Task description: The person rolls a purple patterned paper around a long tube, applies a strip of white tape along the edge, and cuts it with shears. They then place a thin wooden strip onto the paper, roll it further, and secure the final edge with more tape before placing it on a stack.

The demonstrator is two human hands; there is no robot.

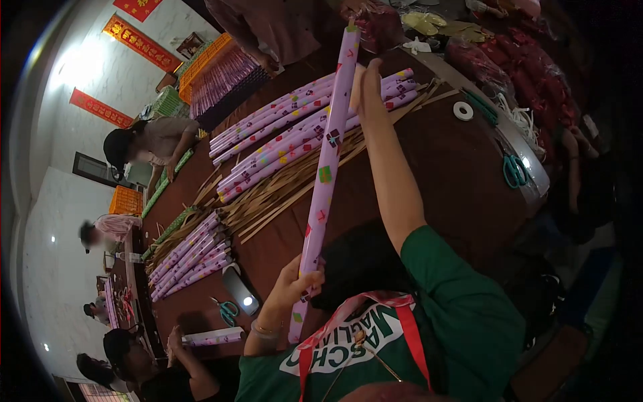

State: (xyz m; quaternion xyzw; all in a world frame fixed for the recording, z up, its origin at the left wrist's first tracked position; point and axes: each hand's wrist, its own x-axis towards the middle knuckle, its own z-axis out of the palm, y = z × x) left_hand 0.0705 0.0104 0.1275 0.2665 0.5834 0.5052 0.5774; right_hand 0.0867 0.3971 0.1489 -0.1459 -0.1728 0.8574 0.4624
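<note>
A long pink roll (326, 174) with a pattern of coloured gift boxes stands slantwise across the view, over the brown table (449, 181). Around its lower part my left hand (298, 281) is closed. My right hand (366, 87) is beside the roll near its upper end, fingers stretched out; whether the palm touches the roll is unclear. Behind the roll lie more pink patterned rolls (268, 157), with brown strips (268, 208) next to them. A bundle of shorter pink rolls (191, 258) rests to the left.
Teal scissors (515, 171) and a white tape roll (462, 111) lie at the right. Other teal scissors (227, 310) are beside a tape dispenser (241, 291) at the lower left. Red plastic-wrapped bundles (536, 80) are at the upper right. Several co-workers sit or stand around the table.
</note>
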